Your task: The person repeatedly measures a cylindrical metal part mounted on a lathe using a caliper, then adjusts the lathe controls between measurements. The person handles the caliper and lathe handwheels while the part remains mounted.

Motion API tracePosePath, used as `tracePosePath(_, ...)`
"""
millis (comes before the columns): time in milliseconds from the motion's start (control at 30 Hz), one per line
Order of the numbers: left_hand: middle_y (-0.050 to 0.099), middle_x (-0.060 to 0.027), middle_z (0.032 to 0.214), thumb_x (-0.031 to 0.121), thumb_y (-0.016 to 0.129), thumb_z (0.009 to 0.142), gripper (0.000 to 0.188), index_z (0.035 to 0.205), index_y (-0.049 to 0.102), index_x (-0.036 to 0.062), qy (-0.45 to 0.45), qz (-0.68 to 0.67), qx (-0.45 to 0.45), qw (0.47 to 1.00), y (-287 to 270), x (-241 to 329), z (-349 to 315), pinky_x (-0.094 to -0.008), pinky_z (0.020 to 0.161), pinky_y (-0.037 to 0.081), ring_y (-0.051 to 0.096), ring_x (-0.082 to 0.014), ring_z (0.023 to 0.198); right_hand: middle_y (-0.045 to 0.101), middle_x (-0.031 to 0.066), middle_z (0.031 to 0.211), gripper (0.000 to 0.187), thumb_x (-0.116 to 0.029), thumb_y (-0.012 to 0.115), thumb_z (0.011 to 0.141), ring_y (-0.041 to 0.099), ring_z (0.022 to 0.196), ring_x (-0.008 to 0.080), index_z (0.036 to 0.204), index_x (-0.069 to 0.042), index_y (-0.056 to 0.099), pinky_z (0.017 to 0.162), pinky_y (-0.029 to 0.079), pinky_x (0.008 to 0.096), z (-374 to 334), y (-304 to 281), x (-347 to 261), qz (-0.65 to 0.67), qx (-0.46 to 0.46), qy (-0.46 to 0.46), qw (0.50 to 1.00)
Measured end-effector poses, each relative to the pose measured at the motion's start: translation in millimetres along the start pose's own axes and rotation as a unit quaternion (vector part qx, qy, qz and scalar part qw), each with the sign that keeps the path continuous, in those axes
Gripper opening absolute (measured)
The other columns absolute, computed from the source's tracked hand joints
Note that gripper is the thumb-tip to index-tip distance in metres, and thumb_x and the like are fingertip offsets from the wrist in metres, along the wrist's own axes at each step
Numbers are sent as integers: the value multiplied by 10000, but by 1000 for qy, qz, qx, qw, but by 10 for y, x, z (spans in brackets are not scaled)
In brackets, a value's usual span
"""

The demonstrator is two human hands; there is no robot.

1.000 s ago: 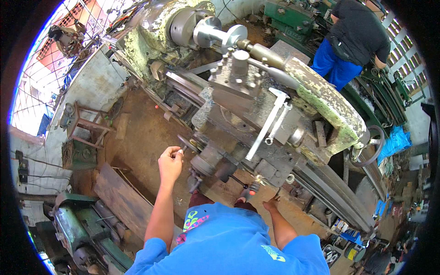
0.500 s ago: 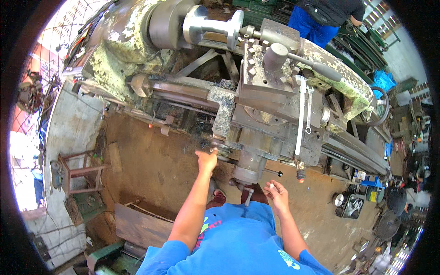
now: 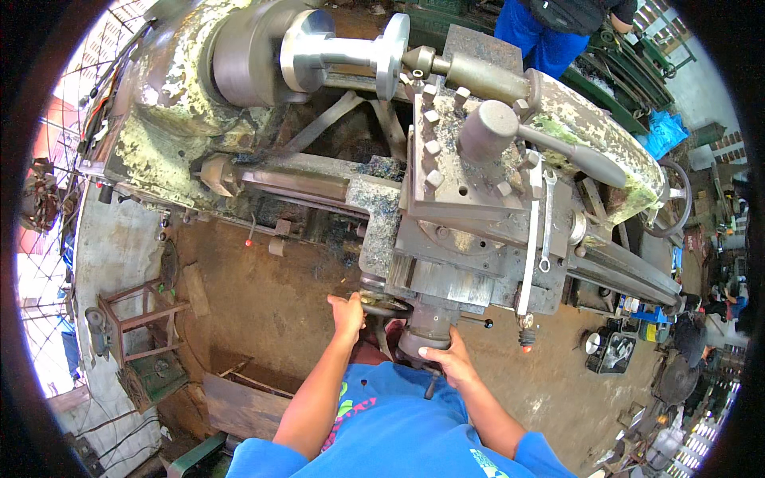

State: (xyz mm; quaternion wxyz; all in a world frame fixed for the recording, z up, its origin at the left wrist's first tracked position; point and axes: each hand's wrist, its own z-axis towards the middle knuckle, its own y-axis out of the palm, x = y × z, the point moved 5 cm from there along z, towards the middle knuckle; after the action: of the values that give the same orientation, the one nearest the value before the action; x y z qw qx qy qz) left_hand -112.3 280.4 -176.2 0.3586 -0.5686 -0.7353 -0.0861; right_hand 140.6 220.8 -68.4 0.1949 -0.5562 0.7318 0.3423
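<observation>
A metal lathe stands before me. My left hand [image 3: 347, 319] is at the carriage handwheel [image 3: 386, 303], its fingers curled at the rim and partly hidden. My right hand [image 3: 453, 360] is wrapped against the round collar [image 3: 425, 338] of the cross-slide, thumb on its near side. Below the collar a crank handle [image 3: 432, 387] hangs in front of my shirt. A shiny flanged metal workpiece [image 3: 351, 52] sits between the chuck [image 3: 249, 57] and the tailstock centre [image 3: 422, 60].
The square tool post [image 3: 458, 159] carries a long lever [image 3: 574, 151]. A combination spanner [image 3: 547, 223] and a pale flat bar [image 3: 527, 263] lie on the carriage. Metal chips cover the carriage wing [image 3: 374, 231]. Another person [image 3: 542, 36] stands behind the lathe. A wooden stool frame [image 3: 147, 319] is at left.
My right hand has moved left from open air onto the collar. The left hand has shifted slightly down and left, staying by the handwheel. The view has come closer to the lathe.
</observation>
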Motion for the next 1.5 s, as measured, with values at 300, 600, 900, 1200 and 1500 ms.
tracePosePath(300, 526, -99, 650, 192, 581, 909, 960, 1515, -109, -87, -33, -31, -11, 999, -3, -38, -20, -335, 360, 405, 494, -190, 431, 604, 321, 1196, 1119, -363, 938, 631, 635, 1113, 418, 1434, 23, 260, 953, 512, 454, -217, 250, -137, -295, 246, -17, 923)
tracePosePath(600, 440, -79, 585, 205, 526, 884, 184, 871, 485, 27, -168, -108, -196, 960, -219, -49, 447, -352, 374, 321, 333, -139, 379, 617, 290, 1248, 1146, -333, 952, 609, 637, 1145, 380, 1476, 18, 291, 981, 503, 449, -199, 349, -276, -255, 271, -41, 927)
tracePosePath(900, 440, -27, 556, 297, 499, 872, 230, 740, 499, 109, -262, -90, -293, 915, -264, -368, 976, -327, 392, 276, 256, -139, 364, 632, 285, 1243, 1154, -319, 957, 580, 631, 1160, 392, 1487, -15, 313, 989, 501, 461, -168, 332, -284, -284, 281, -50, 916)
tracePosePath(1200, 563, -39, 617, 392, 632, 905, 322, 785, 569, 100, -282, -145, -266, 910, -25, -828, 1526, -316, 411, 380, 476, -168, 442, 633, 292, 1239, 1172, -346, 949, 587, 639, 1148, 404, 1507, -29, 296, 980, 505, 475, -151, 326, -214, -276, 285, -36, 917)
tracePosePath(1500, 602, -107, 828, 393, 659, 922, 429, 1117, 507, 42, -201, 1, -140, 970, -436, -165, 717, -329, 442, 488, 555, -172, 490, 593, 275, 1286, 1176, -281, 947, 606, 619, 1166, 366, 1520, -27, 252, 980, 504, 443, -215, 423, -282, -313, 288, -54, 904)
